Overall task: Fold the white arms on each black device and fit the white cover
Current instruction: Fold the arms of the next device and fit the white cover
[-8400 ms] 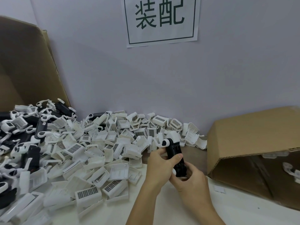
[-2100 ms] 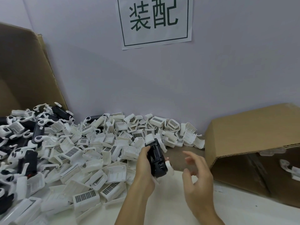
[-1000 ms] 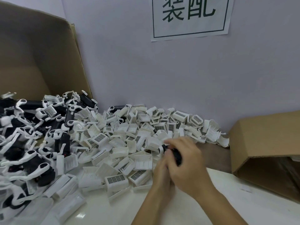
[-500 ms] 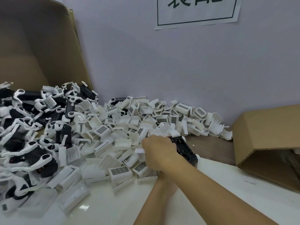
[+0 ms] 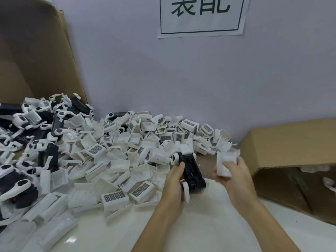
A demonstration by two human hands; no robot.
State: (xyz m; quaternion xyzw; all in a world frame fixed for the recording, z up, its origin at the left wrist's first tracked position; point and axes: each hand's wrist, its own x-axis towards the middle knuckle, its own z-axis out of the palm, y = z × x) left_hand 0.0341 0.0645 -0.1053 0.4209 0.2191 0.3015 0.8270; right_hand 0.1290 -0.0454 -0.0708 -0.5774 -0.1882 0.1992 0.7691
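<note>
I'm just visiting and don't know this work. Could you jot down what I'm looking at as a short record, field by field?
Left hand: left hand grips a black device, its white arms look folded in
Right hand: right hand holds one white cover in its fingers, apart from the device
Cover fitted: not yet
Table, left: heap of loose white covers; more black devices with arms out at far left
Right side: open cardboard box lying on its side
Wall: paper sign
</note>
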